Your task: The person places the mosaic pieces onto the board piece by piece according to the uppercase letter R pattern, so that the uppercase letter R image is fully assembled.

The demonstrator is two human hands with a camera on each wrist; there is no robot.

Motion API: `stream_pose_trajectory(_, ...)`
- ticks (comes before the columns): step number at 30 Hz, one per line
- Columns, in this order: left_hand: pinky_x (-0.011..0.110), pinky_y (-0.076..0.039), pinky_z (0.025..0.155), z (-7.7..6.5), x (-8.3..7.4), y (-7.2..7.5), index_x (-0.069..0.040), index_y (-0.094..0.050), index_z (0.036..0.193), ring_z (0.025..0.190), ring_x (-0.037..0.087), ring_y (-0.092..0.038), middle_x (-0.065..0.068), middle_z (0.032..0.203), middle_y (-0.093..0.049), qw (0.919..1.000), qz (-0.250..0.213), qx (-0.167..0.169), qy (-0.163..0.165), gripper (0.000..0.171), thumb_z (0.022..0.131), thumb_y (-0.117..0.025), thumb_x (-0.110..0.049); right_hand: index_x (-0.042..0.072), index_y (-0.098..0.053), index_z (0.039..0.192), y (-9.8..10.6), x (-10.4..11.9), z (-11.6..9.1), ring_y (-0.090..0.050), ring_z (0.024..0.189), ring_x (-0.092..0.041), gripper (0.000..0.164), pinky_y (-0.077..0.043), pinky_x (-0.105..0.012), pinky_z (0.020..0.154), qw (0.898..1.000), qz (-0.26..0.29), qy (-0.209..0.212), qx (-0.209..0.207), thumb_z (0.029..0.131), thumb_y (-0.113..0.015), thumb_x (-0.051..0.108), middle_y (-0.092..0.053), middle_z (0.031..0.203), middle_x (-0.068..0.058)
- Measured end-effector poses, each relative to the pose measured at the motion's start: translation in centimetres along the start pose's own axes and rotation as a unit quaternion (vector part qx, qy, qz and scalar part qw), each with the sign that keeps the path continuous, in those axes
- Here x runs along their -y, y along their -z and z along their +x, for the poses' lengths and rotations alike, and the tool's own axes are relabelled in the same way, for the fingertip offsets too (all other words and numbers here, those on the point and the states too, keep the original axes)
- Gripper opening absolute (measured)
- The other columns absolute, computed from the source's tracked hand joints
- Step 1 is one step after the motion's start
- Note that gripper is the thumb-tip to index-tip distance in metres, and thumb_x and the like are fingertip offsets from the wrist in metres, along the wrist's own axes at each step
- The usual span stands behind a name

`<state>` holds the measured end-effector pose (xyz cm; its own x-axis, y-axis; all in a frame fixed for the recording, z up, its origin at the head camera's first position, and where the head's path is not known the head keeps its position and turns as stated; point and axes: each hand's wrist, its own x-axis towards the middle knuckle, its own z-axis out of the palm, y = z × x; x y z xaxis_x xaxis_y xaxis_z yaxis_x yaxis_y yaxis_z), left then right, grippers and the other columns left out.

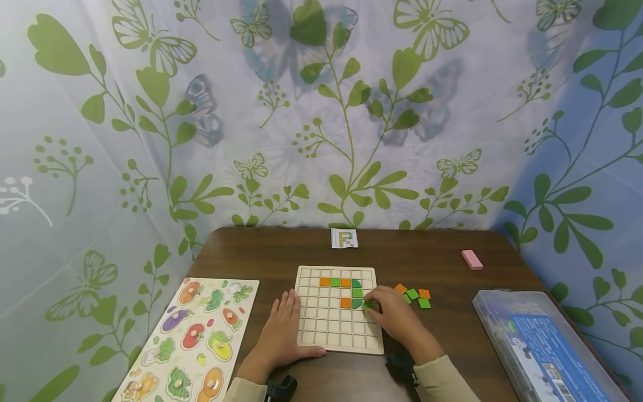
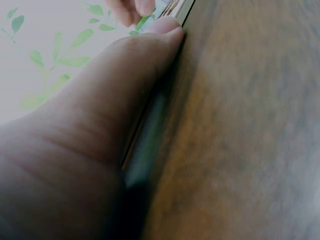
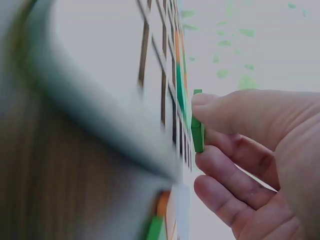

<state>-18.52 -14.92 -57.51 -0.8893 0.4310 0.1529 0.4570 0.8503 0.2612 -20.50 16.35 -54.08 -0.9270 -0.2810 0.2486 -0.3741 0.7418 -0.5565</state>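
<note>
A pale wooden grid board (image 1: 339, 332) lies flat on the table. Orange and green tiles, some with a rounded edge, fill several of its upper cells. My left hand (image 1: 283, 329) lies along the board's left side with straight fingers, its thumb (image 2: 150, 50) at the near edge. Above the board's right side, my right hand (image 1: 397, 314) pinches a green tile (image 3: 198, 125) between thumb and fingers. In the head view that tile is partly hidden by the fingers. Loose orange and green tiles (image 1: 424, 304) lie right of the board.
A vegetable peg puzzle (image 1: 201, 312) lies at the left. Behind the board is a small pattern card (image 1: 344, 238). A pink block (image 1: 471, 259) sits at the back right, and a clear plastic case (image 1: 542, 340) stands at the right edge. A patterned curtain (image 1: 321, 139) hangs behind the table.
</note>
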Motion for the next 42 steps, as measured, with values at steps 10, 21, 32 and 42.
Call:
stream_pose_trajectory(10,0.058,-0.016,0.123,0.0,0.2,-0.4,0.012,-0.029,0.16,0.155,0.045,-0.018,0.031,0.168,-0.02,1.0,-0.001,0.002,0.002,0.142,0.073,-0.058,-0.096,0.009,-0.079,0.107,-2.3,2.2,2.3,-0.068,0.098,-0.019,0.022,-0.059,-0.039,0.083,0.997,0.014,0.075,0.028,0.087,-0.086,0.002,-0.072,0.105,-0.001)
stream_pose_trajectory(21,0.056,-0.015,0.124,0.1,0.3,-0.4,0.011,-0.029,0.16,0.155,0.044,-0.018,0.03,0.168,-0.02,1.0,0.006,-0.001,-0.001,0.142,0.073,-0.056,-0.097,0.008,-0.08,0.105,-3.8,4.2,4.6,-0.064,0.093,-0.017,0.018,-0.057,-0.04,0.082,0.995,0.01,0.077,0.059,0.088,-0.086,0.004,-0.073,0.101,-0.001)
stream_pose_trajectory(32,0.057,-0.016,0.124,0.0,0.2,-0.2,0.011,-0.029,0.16,0.156,0.044,-0.018,0.03,0.168,-0.02,0.9999,0.01,0.005,0.001,0.141,0.074,-0.056,-0.097,0.01,-0.083,0.105,-4.2,4.0,4.9,-0.065,0.092,-0.019,0.018,-0.057,-0.038,0.079,0.996,0.031,0.047,0.063,0.088,-0.087,0.006,-0.074,0.1,0.0)
stream_pose_trajectory(42,0.057,-0.015,0.124,0.0,0.1,-0.1,0.011,-0.029,0.161,0.156,0.044,-0.017,0.03,0.168,-0.02,0.9999,0.005,0.01,0.007,0.141,0.073,-0.058,-0.096,0.008,-0.084,0.107,-3.9,4.3,4.8,-0.066,0.093,-0.018,0.022,-0.058,-0.036,0.079,0.996,0.048,0.021,0.078,0.086,-0.088,0.005,-0.075,0.102,-0.001)
